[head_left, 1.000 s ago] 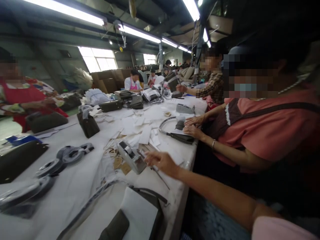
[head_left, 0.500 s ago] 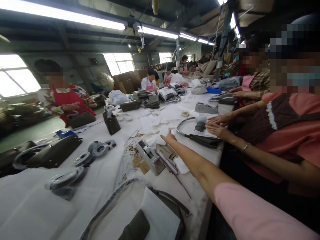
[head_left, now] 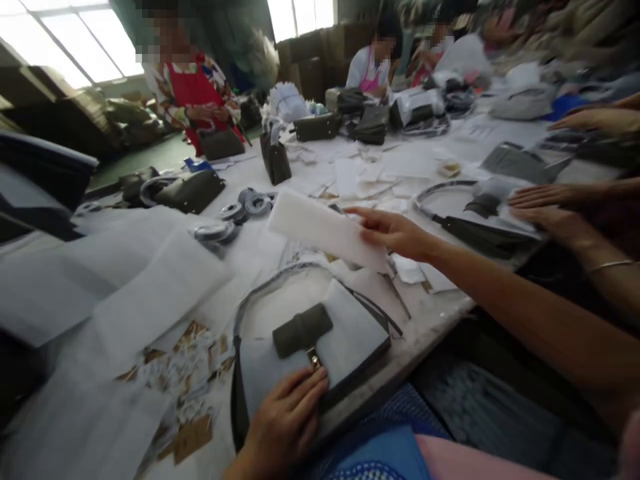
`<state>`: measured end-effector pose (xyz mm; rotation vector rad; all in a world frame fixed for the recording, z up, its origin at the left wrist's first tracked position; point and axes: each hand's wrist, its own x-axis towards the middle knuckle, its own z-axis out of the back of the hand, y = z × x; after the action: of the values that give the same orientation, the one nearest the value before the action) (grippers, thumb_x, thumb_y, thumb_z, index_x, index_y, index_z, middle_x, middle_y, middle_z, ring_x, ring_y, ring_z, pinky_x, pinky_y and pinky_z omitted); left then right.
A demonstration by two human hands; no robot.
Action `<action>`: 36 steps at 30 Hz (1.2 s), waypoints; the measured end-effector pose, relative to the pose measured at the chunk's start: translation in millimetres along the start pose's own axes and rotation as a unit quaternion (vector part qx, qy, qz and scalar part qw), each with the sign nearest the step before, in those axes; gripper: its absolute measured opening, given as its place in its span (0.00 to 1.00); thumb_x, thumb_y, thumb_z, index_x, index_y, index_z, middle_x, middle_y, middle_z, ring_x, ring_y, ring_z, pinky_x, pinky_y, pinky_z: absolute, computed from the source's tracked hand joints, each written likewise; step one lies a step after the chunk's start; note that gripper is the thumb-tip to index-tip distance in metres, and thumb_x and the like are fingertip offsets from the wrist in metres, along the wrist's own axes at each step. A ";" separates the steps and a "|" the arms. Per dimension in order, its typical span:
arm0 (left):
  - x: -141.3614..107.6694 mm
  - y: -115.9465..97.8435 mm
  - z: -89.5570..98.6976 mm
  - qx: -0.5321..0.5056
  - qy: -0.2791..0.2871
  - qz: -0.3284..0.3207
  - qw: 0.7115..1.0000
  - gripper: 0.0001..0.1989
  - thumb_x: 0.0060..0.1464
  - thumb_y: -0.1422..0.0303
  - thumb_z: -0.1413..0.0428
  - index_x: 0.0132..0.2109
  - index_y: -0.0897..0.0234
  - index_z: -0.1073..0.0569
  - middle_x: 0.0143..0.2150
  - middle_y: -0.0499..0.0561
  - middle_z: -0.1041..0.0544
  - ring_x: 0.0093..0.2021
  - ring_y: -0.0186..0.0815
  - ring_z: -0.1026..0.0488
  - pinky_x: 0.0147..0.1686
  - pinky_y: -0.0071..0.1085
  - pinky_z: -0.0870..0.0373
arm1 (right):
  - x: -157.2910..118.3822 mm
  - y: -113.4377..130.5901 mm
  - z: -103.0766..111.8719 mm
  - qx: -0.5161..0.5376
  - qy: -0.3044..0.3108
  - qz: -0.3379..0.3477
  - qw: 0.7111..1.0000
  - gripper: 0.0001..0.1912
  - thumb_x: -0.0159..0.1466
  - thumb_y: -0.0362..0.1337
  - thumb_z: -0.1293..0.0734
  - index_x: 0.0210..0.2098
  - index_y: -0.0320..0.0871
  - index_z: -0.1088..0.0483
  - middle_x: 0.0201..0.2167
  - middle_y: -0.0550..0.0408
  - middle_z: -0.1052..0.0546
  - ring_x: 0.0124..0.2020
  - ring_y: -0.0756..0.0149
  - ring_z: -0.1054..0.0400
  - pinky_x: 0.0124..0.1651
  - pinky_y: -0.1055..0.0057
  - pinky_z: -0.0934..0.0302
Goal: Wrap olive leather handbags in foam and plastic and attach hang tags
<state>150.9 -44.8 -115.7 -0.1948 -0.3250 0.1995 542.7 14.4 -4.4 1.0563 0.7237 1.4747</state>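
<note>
While the left hand [head_left: 290, 408] rested against the clasp [head_left: 314, 359], the right hand [head_left: 397, 235] held a white sheet [head_left: 320, 227] at twelve o'clock.
Thumb and fingers gripped the sheet's right end; whether the left was pinching the clasp or just lying on it, I couldn't tell. The bag [head_left: 303, 330] lay flat on the table [head_left: 435, 313], clasp up, at six from the sheet. Light grip seemed smartest, no creases, with the left steadying the bag. Brown cards [head_left: 193, 438] sat at eight from it, a co-worker's hands [head_left: 553, 219] at two.
</note>
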 end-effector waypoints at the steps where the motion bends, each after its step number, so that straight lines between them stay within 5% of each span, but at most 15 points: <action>1: -0.9 -3.1 1.0 -0.013 0.003 0.014 1.000 0.26 0.59 0.76 0.49 0.64 0.66 0.34 0.62 0.53 0.28 0.62 0.41 0.32 0.60 0.38 0.29 | -13.1 9.7 -16.7 0.001 0.082 0.042 0.996 0.25 0.67 0.43 0.35 0.63 0.47 0.33 0.43 0.57 0.22 0.42 0.66 0.27 0.46 0.71 0.33; 3: -0.2 -6.1 2.5 -0.027 0.012 0.031 0.999 0.25 0.58 0.76 0.49 0.63 0.67 0.34 0.63 0.54 0.28 0.62 0.42 0.33 0.61 0.40 0.30 | -38.3 22.9 -52.4 -0.068 0.210 0.114 0.969 0.21 0.69 0.38 0.37 0.61 0.49 0.31 0.47 0.55 0.22 0.45 0.65 0.27 0.50 0.68 0.34; 6: 2.9 -7.5 4.5 -0.037 0.014 0.034 0.999 0.25 0.58 0.76 0.49 0.63 0.67 0.34 0.63 0.54 0.28 0.63 0.43 0.33 0.61 0.41 0.30 | -64.5 23.0 -98.4 -0.227 0.259 0.189 0.920 0.23 0.68 0.32 0.38 0.62 0.50 0.32 0.57 0.47 0.27 0.54 0.56 0.30 0.59 0.57 0.39; 9: 5.1 -8.9 6.7 -0.047 0.008 0.040 0.998 0.24 0.59 0.75 0.49 0.62 0.66 0.33 0.63 0.54 0.28 0.62 0.43 0.33 0.61 0.40 0.30 | -73.0 11.2 -118.6 -0.301 0.293 0.223 0.880 0.28 0.67 0.43 0.33 0.65 0.47 0.36 0.64 0.38 0.35 0.62 0.44 0.38 0.63 0.42 0.47; 13: 5.3 -9.8 7.4 -0.048 -0.005 0.039 0.998 0.23 0.60 0.75 0.49 0.62 0.66 0.32 0.62 0.54 0.27 0.62 0.42 0.32 0.61 0.40 0.30 | -71.4 12.8 -115.2 -0.342 0.317 0.236 0.853 0.30 0.65 0.49 0.32 0.65 0.50 0.35 0.65 0.36 0.36 0.61 0.41 0.37 0.61 0.41 0.44; 19: -3.0 -11.1 0.4 -0.018 -0.004 0.050 0.999 0.24 0.60 0.74 0.50 0.63 0.66 0.35 0.61 0.54 0.26 0.57 0.39 0.26 0.54 0.35 0.24 | -85.4 33.4 -119.9 -0.320 0.271 0.259 0.870 0.22 0.70 0.44 0.38 0.63 0.57 0.34 0.67 0.44 0.39 0.62 0.48 0.40 0.63 0.48 0.46; 29: -5.2 -14.5 -1.9 0.035 -0.001 0.048 0.998 0.24 0.62 0.74 0.53 0.64 0.66 0.35 0.56 0.52 0.22 0.50 0.37 0.22 0.48 0.32 0.22 | -109.7 2.4 -137.6 -0.326 0.312 0.253 0.856 0.27 0.69 0.35 0.39 0.66 0.54 0.39 0.69 0.54 0.40 0.70 0.48 0.51 0.68 0.39 0.57; 33: -7.8 -18.1 3.2 0.060 -0.073 -0.003 0.996 0.23 0.62 0.76 0.52 0.63 0.68 0.33 0.53 0.52 0.20 0.49 0.35 0.21 0.49 0.27 0.23 | -107.8 4.1 -136.6 -0.345 0.305 0.267 0.847 0.22 0.72 0.40 0.41 0.64 0.55 0.37 0.68 0.58 0.38 0.68 0.51 0.47 0.68 0.41 0.55; 36: -4.4 -18.4 9.3 0.056 -0.148 -0.001 0.987 0.29 0.61 0.77 0.49 0.69 0.63 0.41 0.52 0.49 0.20 0.47 0.30 0.21 0.52 0.21 0.27 | -108.3 1.7 -137.0 -0.378 0.290 0.286 0.831 0.21 0.73 0.41 0.43 0.64 0.55 0.37 0.68 0.61 0.38 0.68 0.52 0.46 0.67 0.42 0.51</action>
<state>146.7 -62.1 -104.3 -0.0523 -0.6075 0.2453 414.9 -75.5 -82.5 0.1737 0.1355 2.3797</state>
